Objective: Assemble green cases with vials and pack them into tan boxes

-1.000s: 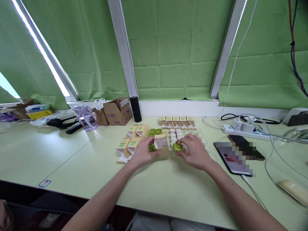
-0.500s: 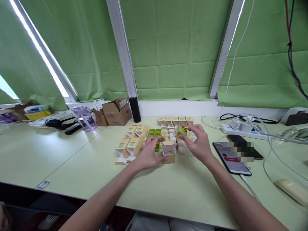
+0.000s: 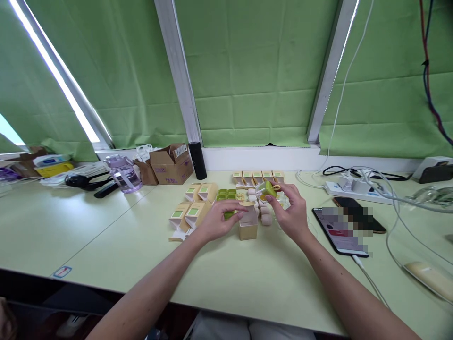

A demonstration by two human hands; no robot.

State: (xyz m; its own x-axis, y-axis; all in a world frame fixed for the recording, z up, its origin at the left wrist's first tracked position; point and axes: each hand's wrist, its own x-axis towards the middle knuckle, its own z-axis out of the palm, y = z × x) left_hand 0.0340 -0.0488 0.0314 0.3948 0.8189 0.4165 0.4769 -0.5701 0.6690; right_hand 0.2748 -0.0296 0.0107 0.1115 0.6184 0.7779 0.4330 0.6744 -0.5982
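A small open carton (image 3: pixel 248 231) stands upright on the table with its white inside showing. My left hand (image 3: pixel 223 220) is at its upper left edge, thumb and fingers closed about the flap there. My right hand (image 3: pixel 290 211) pinches a small green case with a yellow loop (image 3: pixel 271 190), held above and to the right of the carton. Behind the carton are several green square pieces (image 3: pixel 226 194), small yellow pieces (image 3: pixel 240 196) and whitish rounded pieces (image 3: pixel 266 220). Part of the green pieces is hidden by my left hand.
Cartons with green labels (image 3: pixel 196 215) stand at the left, and a row of others (image 3: pixel 257 178) at the back. Two phones (image 3: pixel 339 238), a power strip (image 3: pixel 361 192) and cables lie right. Further left are a brown box (image 3: pixel 172 170), black cylinder (image 3: pixel 197 161) and purple bottle (image 3: pixel 124 177).
My left thumb has risen from the carton's lower side to its upper edge. My right hand has turned the green case slightly and shifted it a little to the right.
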